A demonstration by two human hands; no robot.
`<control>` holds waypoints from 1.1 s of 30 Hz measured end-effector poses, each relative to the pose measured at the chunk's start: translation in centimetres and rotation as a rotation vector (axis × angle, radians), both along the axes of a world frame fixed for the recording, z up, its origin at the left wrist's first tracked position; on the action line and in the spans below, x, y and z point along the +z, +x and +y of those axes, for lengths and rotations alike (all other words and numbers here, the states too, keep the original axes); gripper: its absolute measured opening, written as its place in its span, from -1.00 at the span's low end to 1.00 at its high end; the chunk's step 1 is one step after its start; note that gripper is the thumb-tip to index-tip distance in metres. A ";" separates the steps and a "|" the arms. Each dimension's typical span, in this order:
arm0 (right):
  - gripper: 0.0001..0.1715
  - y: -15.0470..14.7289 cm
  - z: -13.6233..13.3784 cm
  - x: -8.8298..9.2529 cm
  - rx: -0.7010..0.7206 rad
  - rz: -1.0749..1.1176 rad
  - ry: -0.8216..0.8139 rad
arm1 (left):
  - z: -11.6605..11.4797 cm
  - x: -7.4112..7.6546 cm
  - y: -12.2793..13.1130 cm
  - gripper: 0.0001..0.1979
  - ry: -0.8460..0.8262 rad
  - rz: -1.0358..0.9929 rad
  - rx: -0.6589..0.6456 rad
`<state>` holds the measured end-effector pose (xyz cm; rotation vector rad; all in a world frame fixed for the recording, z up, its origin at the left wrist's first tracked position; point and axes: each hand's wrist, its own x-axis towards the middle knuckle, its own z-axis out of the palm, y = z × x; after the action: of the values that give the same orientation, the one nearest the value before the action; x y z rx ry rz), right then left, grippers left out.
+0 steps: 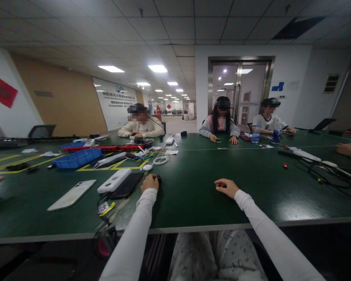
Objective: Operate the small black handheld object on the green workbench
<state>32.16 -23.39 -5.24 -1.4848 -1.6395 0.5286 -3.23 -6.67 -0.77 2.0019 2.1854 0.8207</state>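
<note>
My left hand [150, 182] rests on the green table, its fingers closed around a small black object [159, 178] that shows only at the right side of the hand; its kind is not clear. My right hand [227, 187] lies on the bare tabletop, fingers loosely bent and a little apart, with nothing in it. Left of my left hand are a black phone-like slab [128, 185] and a white power bank [114, 180] partly over it. A white phone [72, 195] lies farther left. Just beyond my left hand is a small white round object [147, 167].
A blue bin [77, 158], a coiled white cable [160, 160] and red strips [105, 148] lie on the left. Black cables [316, 171] and a small red object [285, 166] are at the right. Several people sit around the table [193, 214]; two water bottles [255, 134] stand across.
</note>
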 end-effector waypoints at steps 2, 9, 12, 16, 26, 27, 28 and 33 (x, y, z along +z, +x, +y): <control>-0.64 0.0 0.0 0.0 0.004 0.001 -0.006 | 0.0 0.0 0.0 -0.76 0.004 -0.004 -0.003; -0.62 0.2 0.0 0.0 0.006 -0.004 -0.026 | 0.5 -0.3 -0.1 -0.75 0.001 -0.002 -0.016; -0.62 0.2 -0.1 0.1 0.011 -0.008 -0.034 | 0.8 -0.4 -0.2 -0.74 -0.002 0.006 -0.027; -0.61 0.1 -0.4 0.5 0.015 -0.004 -0.052 | 1.1 -0.6 -0.3 -0.74 0.001 0.004 -0.027; -0.64 -0.1 -0.1 0.2 0.001 -0.014 0.008 | 1.2 -0.8 -0.3 -0.74 0.000 -0.003 -0.031; -0.64 -0.1 -0.1 0.2 0.004 -0.009 0.009 | 1.2 -0.8 -0.3 -0.74 0.000 -0.001 -0.030; -0.65 -0.1 -0.1 0.2 0.005 -0.006 0.009 | 1.1 -0.7 -0.3 -0.74 0.000 0.001 -0.030; -0.64 0.0 -0.4 0.5 0.004 -0.009 -0.002 | 0.9 -0.6 -0.3 -0.72 -0.011 0.012 -0.043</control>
<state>32.11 -23.77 -4.77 -1.4872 -1.6497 0.5267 -3.48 -5.75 -1.37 2.0464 2.1398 0.7922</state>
